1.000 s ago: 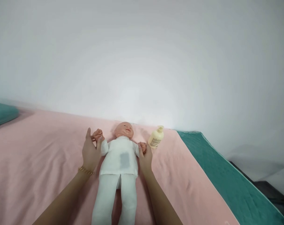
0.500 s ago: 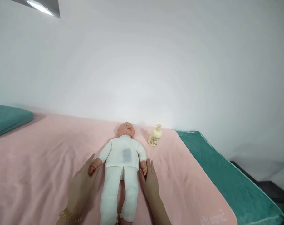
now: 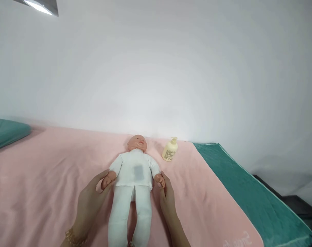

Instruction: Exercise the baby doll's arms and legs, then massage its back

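Observation:
A baby doll [image 3: 134, 168] with a white cloth body lies on its back, its head toward the wall and its legs toward me. My left hand [image 3: 90, 200] is closed around the doll's hand on the left, thumb below and fingers behind it. On the other side my right hand [image 3: 167, 196] pinches the doll's other hand between thumb and fingers. A faint grey patch marks the doll's chest. The feet are cut off by the bottom edge of the view.
A cream pump bottle [image 3: 169, 150] stands right of the doll's head. Underneath lies a pink blanket [image 3: 55, 164], over a green cover [image 3: 238, 185] that shows at right. A green pillow [image 3: 8, 132] lies at far left. The white wall [image 3: 156, 68] rises behind.
Both doll hands have shifted slightly up and outward or inward with my grip: the left one toward the body, the right one away from it. My view has moved a little.

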Action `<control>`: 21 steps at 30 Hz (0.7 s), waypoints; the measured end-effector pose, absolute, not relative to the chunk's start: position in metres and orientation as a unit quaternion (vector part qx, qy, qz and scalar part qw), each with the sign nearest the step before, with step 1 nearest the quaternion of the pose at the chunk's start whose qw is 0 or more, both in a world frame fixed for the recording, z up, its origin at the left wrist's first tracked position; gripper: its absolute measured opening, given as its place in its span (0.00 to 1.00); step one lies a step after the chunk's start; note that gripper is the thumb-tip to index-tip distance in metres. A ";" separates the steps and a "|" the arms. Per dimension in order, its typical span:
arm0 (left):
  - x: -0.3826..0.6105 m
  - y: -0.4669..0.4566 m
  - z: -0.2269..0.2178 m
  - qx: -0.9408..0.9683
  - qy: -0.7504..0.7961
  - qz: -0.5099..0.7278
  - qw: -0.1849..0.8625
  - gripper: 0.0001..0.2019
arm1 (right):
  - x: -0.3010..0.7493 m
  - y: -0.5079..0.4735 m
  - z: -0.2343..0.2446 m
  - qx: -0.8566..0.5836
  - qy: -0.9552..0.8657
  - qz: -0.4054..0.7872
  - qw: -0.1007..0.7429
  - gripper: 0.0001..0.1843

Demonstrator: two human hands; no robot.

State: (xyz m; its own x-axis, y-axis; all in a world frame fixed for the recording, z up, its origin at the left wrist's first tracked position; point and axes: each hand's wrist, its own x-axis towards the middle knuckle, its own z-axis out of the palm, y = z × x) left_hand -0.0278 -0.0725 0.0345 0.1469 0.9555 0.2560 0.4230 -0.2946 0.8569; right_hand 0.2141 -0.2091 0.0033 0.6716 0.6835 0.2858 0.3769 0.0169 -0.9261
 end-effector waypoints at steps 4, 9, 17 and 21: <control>-0.006 -0.048 0.039 0.648 0.503 0.441 0.363 0.23 | 0.219 -0.183 0.024 -0.654 -0.345 0.143 0.657 0.31; 0.029 -0.019 0.048 0.611 0.433 0.509 0.425 0.19 | 0.241 -0.144 0.039 -0.631 -0.336 0.110 0.691 0.32; 0.066 0.029 0.052 0.550 0.382 0.531 0.519 0.24 | 0.286 -0.080 0.037 -0.632 -0.325 0.161 0.685 0.36; 0.073 0.058 0.053 0.559 0.465 0.482 0.489 0.23 | 0.308 -0.042 0.024 -0.652 -0.321 0.174 0.665 0.35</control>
